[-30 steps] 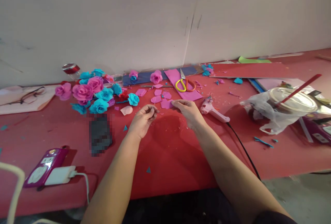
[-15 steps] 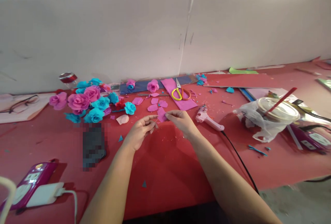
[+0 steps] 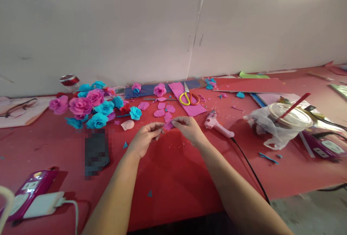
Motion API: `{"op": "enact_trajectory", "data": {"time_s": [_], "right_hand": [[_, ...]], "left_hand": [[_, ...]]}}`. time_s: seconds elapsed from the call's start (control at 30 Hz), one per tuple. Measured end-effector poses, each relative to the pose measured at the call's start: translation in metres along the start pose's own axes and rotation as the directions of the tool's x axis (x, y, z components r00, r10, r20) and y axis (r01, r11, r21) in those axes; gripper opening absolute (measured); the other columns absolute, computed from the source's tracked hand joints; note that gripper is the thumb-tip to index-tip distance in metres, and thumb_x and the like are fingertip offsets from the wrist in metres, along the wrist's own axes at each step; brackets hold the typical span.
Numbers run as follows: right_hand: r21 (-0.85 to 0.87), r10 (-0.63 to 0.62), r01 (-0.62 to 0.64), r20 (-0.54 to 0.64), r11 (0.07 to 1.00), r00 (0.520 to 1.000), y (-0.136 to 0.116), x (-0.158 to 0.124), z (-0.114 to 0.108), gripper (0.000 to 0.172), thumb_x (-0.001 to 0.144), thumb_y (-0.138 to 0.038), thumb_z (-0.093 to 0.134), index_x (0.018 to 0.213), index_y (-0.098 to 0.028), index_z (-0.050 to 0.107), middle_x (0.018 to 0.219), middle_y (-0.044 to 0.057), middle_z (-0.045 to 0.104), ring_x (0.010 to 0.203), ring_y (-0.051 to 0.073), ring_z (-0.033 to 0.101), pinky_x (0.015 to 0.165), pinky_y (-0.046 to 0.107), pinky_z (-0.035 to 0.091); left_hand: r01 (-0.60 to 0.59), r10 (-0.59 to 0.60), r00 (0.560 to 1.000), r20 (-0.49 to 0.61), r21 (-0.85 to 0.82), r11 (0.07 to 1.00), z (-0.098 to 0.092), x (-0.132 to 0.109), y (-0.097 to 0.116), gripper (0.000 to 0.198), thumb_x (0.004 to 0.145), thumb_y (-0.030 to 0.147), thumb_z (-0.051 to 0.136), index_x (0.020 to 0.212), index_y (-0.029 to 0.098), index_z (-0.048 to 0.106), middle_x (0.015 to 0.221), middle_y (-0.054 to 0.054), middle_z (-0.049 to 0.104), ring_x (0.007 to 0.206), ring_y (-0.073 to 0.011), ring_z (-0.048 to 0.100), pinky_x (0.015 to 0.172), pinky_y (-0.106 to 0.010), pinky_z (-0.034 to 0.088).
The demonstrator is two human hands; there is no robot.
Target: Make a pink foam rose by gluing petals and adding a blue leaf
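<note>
My left hand (image 3: pixel 146 139) pinches a thin stick (image 3: pixel 163 128) near the middle of the red table. Beside it, my right hand (image 3: pixel 188 128) has thumb and fingers closed on a small pink paper petal (image 3: pixel 169 125), which touches or nearly touches the stick's tip. Several loose pink petals (image 3: pixel 159 113) lie just beyond my hands. Yellow-and-orange scissors (image 3: pixel 185 98) rest on folded pink paper (image 3: pixel 196 110). To the right of my right hand is a pink glue gun (image 3: pixel 218 125).
Pink and blue paper flowers (image 3: pixel 81 106) cluster at the left, behind a dark blurred phone (image 3: pixel 96 153). Power strips lie at both sides. A lidded cup (image 3: pixel 290 115) in a plastic bag stands at the right. The glue gun's black cord runs to the front edge. A white partition (image 3: pixel 108 39) stands behind.
The pink petal in my right hand has come up against the stick, and my hands are closer together. The view has shifted slightly.
</note>
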State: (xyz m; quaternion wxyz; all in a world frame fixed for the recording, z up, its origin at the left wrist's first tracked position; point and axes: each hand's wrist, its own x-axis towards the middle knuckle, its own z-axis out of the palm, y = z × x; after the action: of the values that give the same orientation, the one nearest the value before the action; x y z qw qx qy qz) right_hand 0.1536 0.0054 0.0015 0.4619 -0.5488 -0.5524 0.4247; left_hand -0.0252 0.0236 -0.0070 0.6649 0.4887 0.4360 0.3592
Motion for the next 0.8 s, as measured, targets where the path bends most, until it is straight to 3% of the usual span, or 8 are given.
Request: {"op": "enact_trajectory", "data": {"time_s": [0.8], "right_hand": [[0.096, -0.005, 0.002, 0.032, 0.995, 0.999, -0.0020, -0.0003, 0.0006, 0.018, 0.074, -0.025, 0.057, 0.083, -0.015, 0.068, 0.080, 0.004, 0.070, 0.075, 0.015, 0.062, 0.075, 0.028, 0.046]], "left_hand": [[0.015, -0.015, 1.000, -0.016, 0.017, 1.000, 0.0000, -0.0002, 0.0008, 0.024, 0.065, 0.023, 0.070, 0.088, 0.017, 0.069, 0.072, 0.000, 0.062, 0.055, -0.0058, 0.044, 0.054, -0.021, 0.029]]}}
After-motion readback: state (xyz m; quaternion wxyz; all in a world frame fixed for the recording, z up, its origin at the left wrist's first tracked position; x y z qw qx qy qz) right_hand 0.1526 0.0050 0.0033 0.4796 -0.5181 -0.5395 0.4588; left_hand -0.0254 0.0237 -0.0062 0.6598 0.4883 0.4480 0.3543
